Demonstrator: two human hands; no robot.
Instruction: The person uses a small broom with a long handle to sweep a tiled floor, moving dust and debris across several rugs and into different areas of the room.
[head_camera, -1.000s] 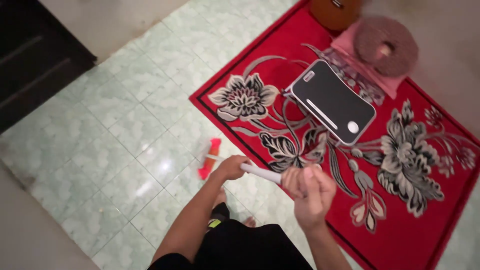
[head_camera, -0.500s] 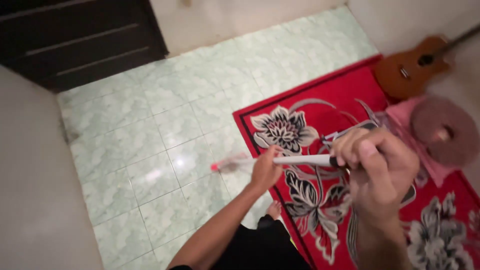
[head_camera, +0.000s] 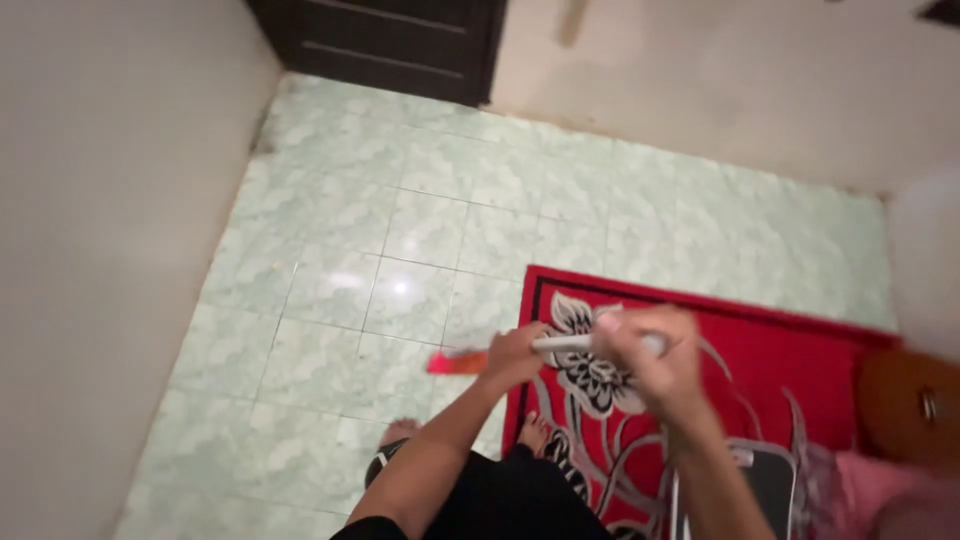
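Observation:
Both my hands grip a broom by its white handle (head_camera: 560, 343), which lies nearly level in front of me. My left hand (head_camera: 513, 358) is closed around the handle lower down, near the red-orange broom head (head_camera: 455, 362), which hovers low over the pale green floor tiles (head_camera: 400, 250). My right hand (head_camera: 650, 358) is closed around the upper end of the handle, over the red flowered rug (head_camera: 770, 350). My bare feet (head_camera: 535, 430) stand at the rug's left edge.
A plain wall (head_camera: 100, 250) runs down the left side. A dark door (head_camera: 390, 40) is at the top, beside another light wall. A brown guitar body (head_camera: 910, 405), a pink cushion (head_camera: 870, 495) and a black lap desk (head_camera: 765, 480) lie on the rug at lower right.
The view has swung left and up, so more tile and the left wall show. Both hands keep their hold on the broom; its head stays low over the tiles left of the rug.

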